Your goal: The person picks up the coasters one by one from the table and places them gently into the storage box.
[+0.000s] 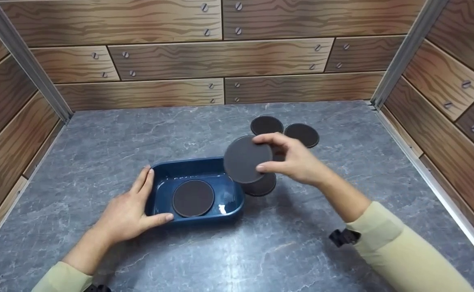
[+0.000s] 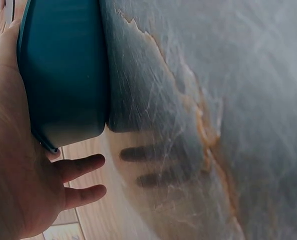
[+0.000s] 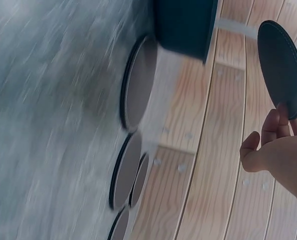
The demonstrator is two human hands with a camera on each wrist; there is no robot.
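My right hand (image 1: 298, 160) pinches a round dark coaster (image 1: 245, 159) by its right edge, thumb on the near side and fingers at the far side. The coaster, with a stitched rim in the right wrist view, is held up over the right end of a blue rectangular baking dish (image 1: 198, 220). Inside the dish another round coaster (image 1: 193, 198) lies flat on the bottom. My left hand (image 1: 125, 213) holds the dish's left end, the thumb on the near rim and fingers at the far left corner. Two of its fingers (image 2: 83, 196) stretch out free below the dish.
Several more coasters lie on the grey marbled table (image 1: 160, 259): one (image 1: 261, 185) close to the dish's right end, two (image 1: 266, 125) farther back, another partly hidden behind my right hand. Wood-patterned walls (image 1: 172, 61) with metal corner posts surround the table.
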